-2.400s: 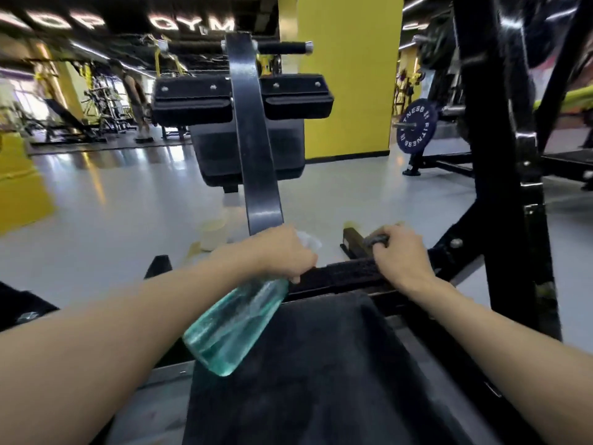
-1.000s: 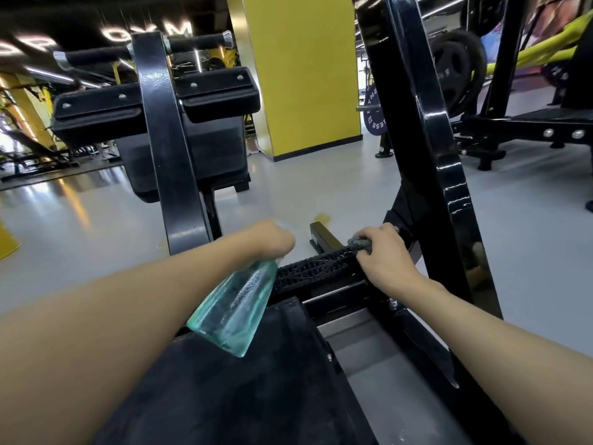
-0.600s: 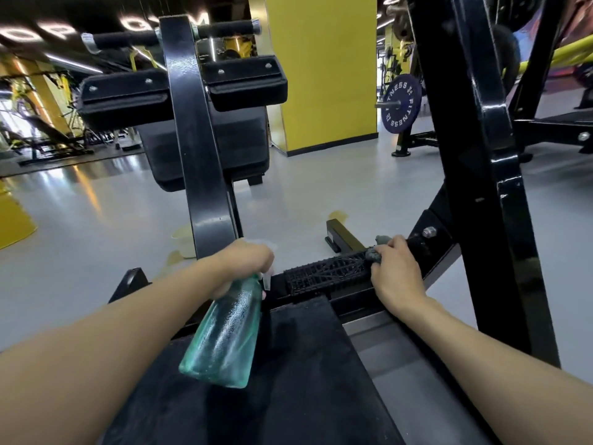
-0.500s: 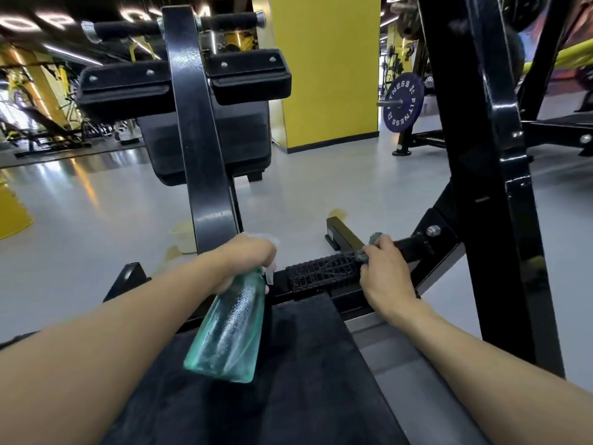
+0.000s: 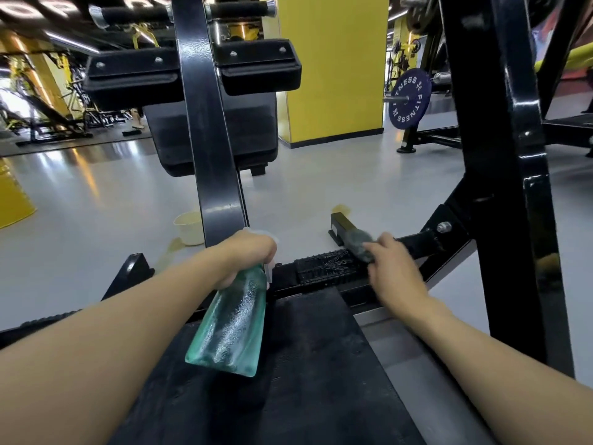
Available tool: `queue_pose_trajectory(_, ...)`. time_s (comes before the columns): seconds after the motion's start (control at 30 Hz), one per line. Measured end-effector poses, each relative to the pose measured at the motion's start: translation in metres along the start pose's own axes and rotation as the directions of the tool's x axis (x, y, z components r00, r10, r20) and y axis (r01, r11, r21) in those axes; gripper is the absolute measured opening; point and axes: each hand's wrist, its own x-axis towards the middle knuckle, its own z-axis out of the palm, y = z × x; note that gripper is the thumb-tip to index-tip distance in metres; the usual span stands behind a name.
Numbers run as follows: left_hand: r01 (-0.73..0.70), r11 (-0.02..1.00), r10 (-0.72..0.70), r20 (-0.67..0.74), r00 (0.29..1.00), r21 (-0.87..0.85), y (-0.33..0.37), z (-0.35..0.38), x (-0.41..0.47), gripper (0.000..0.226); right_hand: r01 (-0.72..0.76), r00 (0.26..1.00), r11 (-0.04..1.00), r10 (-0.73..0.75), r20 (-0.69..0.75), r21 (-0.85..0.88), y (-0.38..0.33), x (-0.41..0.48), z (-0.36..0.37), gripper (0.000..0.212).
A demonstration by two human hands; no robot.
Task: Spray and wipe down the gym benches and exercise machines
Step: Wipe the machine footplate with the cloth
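From the head camera, both bare forearms are reaching forward over the black padded seat [image 5: 305, 364] of a black steel exercise machine [image 5: 507, 155]. The left hand [image 5: 247, 255] is curling tightly around the neck of a translucent teal plastic spray bottle [image 5: 229, 329], knuckles up, and the bottle's body is slanting down and back toward the person, hanging just above the seat. The right hand [image 5: 394, 271], blurred, is lying palm down with its fingers bending over a small grey cloth [image 5: 359, 244] and gripping it against the black frame bar just beyond the black ribbed foot tread [image 5: 330, 271]. The two hands are sitting well apart, the tread between them. A cream bowl [image 5: 189, 228] is standing on the grey floor [image 5: 96, 203] beside the machine's centre post [image 5: 208, 123].
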Motion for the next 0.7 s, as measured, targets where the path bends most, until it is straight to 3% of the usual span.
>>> queue_pose_trajectory(0.1,-0.021,1.000,0.020,0.024,1.000,0.019,-0.001,0.002,0.001,0.025,-0.215,0.976,0.973,0.210,-0.065,-0.082,0.012,0.001,-0.004,0.028)
queue_pose_trajectory(0.17,-0.014,0.999,0.013,0.028,1.000,0.037,0.000,0.001,-0.001,0.020,-0.222,0.973,0.973,0.216,-0.083,-0.064,-0.003,0.000,-0.001,0.024)
queue_pose_trajectory(0.3,0.006,0.999,-0.005,-0.013,1.000,0.049,-0.003,0.000,0.004,0.015,0.033,0.999,0.998,-0.034,0.014,0.059,-0.058,-0.007,0.014,0.030)
queue_pose_trajectory(0.4,-0.006,0.997,0.010,-0.056,0.998,0.071,-0.002,0.001,0.003,0.016,0.255,0.943,0.959,-0.275,0.186,0.127,-0.084,-0.008,0.027,0.031)
queue_pose_trajectory(0.47,-0.002,0.996,0.008,-0.064,0.998,0.093,-0.001,0.002,0.002,0.018,0.344,0.904,0.934,-0.357,0.235,0.097,-0.080,-0.008,0.028,0.034)
queue_pose_trajectory(0.53,-0.010,0.996,0.014,-0.046,0.999,0.093,-0.001,0.004,0.002,0.018,0.319,0.922,0.947,-0.322,0.215,0.048,-0.064,-0.006,0.022,0.034)
queue_pose_trajectory(0.7,0.012,0.996,-0.008,-0.042,0.999,0.086,0.001,0.004,0.001,0.022,0.007,0.999,0.998,-0.006,0.032,-0.057,0.001,0.004,0.000,0.027)
